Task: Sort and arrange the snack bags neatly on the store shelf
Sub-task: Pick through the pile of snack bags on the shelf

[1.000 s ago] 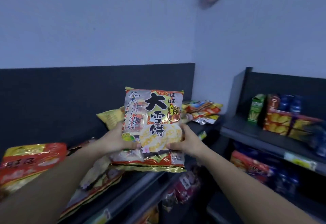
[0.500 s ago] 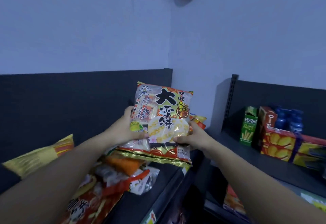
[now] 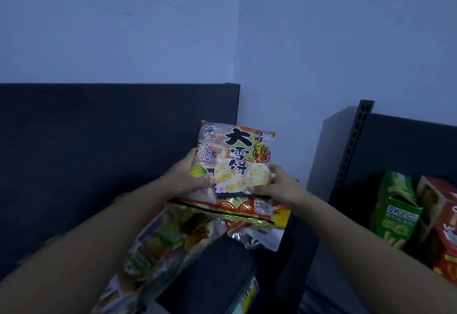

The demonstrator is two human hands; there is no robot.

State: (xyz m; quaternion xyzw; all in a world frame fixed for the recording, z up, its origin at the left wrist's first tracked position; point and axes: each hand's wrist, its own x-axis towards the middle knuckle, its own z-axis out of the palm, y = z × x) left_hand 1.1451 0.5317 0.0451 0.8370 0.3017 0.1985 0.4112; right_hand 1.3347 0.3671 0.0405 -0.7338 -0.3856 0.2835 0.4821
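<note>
A large rice-cracker bag (image 3: 235,162), red and gold with bold black characters, stands upright above the dark shelf (image 3: 217,271) near its right end. My left hand (image 3: 188,177) grips its lower left side and my right hand (image 3: 277,185) grips its lower right side. Under and beside it lie several other snack bags (image 3: 168,244), loosely piled and partly hidden by my left forearm. A silvery bag (image 3: 257,239) pokes out below the held one.
The shelf's dark back panel (image 3: 111,140) rises behind the bags. To the right stands a second shelf unit (image 3: 358,140) holding a green box (image 3: 395,209) and red boxes (image 3: 442,227). A yellow price label (image 3: 249,294) marks the front edge.
The view has swung right along the shelf, and both hands have carried the rice-cracker bag toward the shelf's right end, still upright in the same grip.
</note>
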